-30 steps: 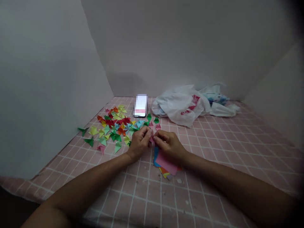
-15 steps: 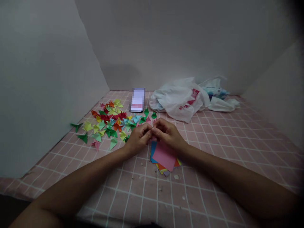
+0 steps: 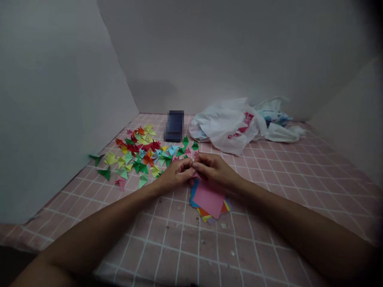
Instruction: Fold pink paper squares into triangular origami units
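My left hand (image 3: 176,175) and my right hand (image 3: 213,169) meet above the paper stack, their fingertips pinching a small folded piece of pink paper (image 3: 195,174). Most of that piece is hidden by my fingers. Just below my right hand lies a loose stack of origami paper squares (image 3: 208,201), with a pink sheet on top and blue, orange and yellow edges showing. To the left of my left hand spreads a pile of small folded paper triangles (image 3: 140,155) in many colours.
A smartphone (image 3: 174,126) with a dark, pixelated screen lies behind the pile. A crumpled white plastic bag (image 3: 224,127) sits at the back right, near a blue-patterned packet (image 3: 274,117). Grey walls (image 3: 60,87) border the pink grid mat (image 3: 269,187).
The phone's screen has gone from lit to dark. My hands have shifted slightly and stay together on the pink paper. The view has tilted a little since the oldest frame.
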The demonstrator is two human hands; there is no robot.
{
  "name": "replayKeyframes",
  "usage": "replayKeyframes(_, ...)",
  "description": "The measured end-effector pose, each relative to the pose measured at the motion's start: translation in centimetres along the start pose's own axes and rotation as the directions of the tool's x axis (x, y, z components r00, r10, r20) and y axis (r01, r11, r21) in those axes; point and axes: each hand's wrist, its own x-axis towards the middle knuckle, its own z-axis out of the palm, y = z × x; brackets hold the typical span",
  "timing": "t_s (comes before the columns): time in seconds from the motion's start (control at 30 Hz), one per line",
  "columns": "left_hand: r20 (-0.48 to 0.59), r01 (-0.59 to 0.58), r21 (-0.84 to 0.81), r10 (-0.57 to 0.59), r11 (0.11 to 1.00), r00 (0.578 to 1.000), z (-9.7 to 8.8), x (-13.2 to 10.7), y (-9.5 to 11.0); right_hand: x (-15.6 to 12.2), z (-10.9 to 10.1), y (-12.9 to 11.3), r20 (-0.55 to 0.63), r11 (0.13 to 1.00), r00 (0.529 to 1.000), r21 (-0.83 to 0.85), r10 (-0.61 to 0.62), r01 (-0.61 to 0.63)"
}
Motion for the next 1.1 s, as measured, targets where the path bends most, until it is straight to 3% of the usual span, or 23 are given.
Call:
replayKeyframes(0.13,0.012,0.042,-0.075,-0.041,0.996,0.999,0.2,0.0,-0.3,-0.3,0.1,-0.4,-0.127,0.968,0.984,-0.233,-0.126,0.094)
replayKeyframes(0.23,-0.043,-0.013,-0.005,0.013,1.000,0.999,0.4,-0.1,-0.2,-0.7,0.6,-0.6,-0.212,0.934,0.958,-0.337,-0.195,0.116)
replayKeyframes(0.3,-0.069,-0.043,0.034,0.045,0.999,0.997,0.4,-0.3,-0.1,-0.7,0.8,-0.5,-0.211,0.952,0.962,-0.287,-0.171,0.106)
replayKeyframes(0.43,-0.061,-0.046,0.066,0.050,0.997,0.997,0.1,-0.3,-0.1,-0.3,0.7,0.0,-0.083,0.994,0.992,-0.066,-0.097,0.092)
replayKeyframes(0.5,-0.033,-0.019,0.086,0.022,0.996,0.999,0.1,-0.4,-0.1,-0.1,0.5,0.0,-0.067,0.991,0.991,-0.071,-0.117,0.112)
replayKeyframes(0.67,-0.048,-0.004,0.080,0.008,0.997,0.999,0.3,-0.6,0.2,-0.4,0.7,-0.3,-0.166,0.946,0.962,-0.277,-0.217,0.166)
replayKeyframes(0.83,-0.080,-0.034,0.156,0.047,0.987,0.996,0.4,-0.7,0.7,-0.7,1.1,-0.4,-0.211,0.981,0.967,-0.162,-0.143,0.110)
replayKeyframes(0.97,-0.117,-0.015,0.094,0.026,0.995,0.993,0.4,-0.6,0.3,-0.6,1.2,-0.4,-0.216,0.999,0.976,0.051,0.012,-0.001)
replayKeyframes(1.03,-0.107,-0.015,0.084,0.024,0.996,0.994,0.4,-0.6,0.1,-0.5,1.1,-0.4,-0.204,0.998,0.979,0.056,0.019,-0.007)
replayKeyframes(1.1,-0.084,-0.026,0.131,0.037,0.991,0.996,0.5,-0.6,0.0,-0.4,0.9,-0.2,-0.272,0.997,0.961,-0.074,-0.055,0.037)
